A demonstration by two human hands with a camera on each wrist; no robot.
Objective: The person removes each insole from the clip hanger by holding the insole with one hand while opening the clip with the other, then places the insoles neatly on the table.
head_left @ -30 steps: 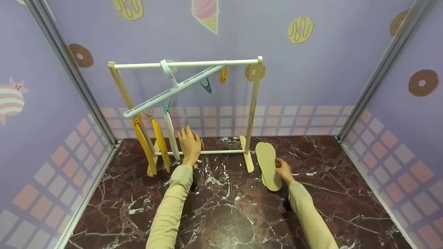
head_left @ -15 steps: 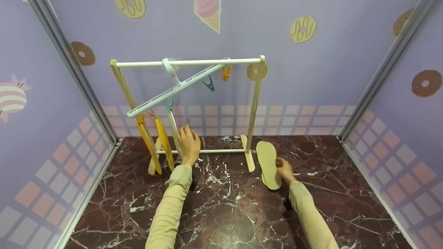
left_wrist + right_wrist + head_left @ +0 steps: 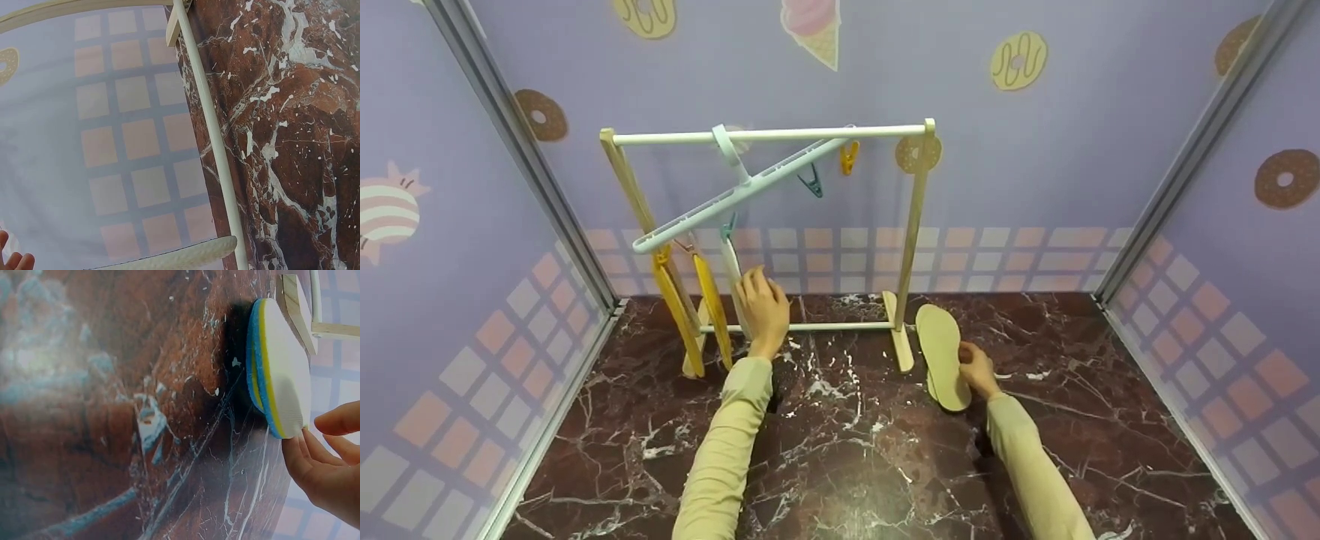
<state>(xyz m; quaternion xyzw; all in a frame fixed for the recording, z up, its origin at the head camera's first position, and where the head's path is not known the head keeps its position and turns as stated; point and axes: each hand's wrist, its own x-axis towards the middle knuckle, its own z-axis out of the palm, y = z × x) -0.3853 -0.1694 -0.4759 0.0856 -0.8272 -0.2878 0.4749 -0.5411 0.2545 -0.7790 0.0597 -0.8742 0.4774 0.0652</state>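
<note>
A light-blue hanger point(image 3: 705, 214) hangs askew on the rack, with two yellow insoles point(image 3: 678, 319) and a white insole point(image 3: 732, 264) clipped to its lower left end. My left hand point(image 3: 765, 307) is at the white insole's right side, fingers loosely bent and overlapping it. In the left wrist view, that insole's textured edge point(image 3: 197, 254) crosses the bottom. On the table at right, two pale insoles point(image 3: 940, 345) lie stacked, with blue and yellow layers along their edges point(image 3: 264, 377). My right hand point(image 3: 977, 367) has fingertips against their right edge; its thumb stands apart from them.
A rack with a white top bar point(image 3: 817, 135), wooden legs point(image 3: 911, 232) and a low white bar point(image 3: 840, 326) stands at the back. A teal clip point(image 3: 812, 182) and an orange clip point(image 3: 849, 159) hang unloaded from the hanger. Patterned walls point(image 3: 1215, 300) enclose the marbled table point(image 3: 840, 480).
My left hand has shifted slightly left, up against the hanging white insole. The hanging insoles swung right, then slightly back left. My right hand stays at the stacked insoles.
</note>
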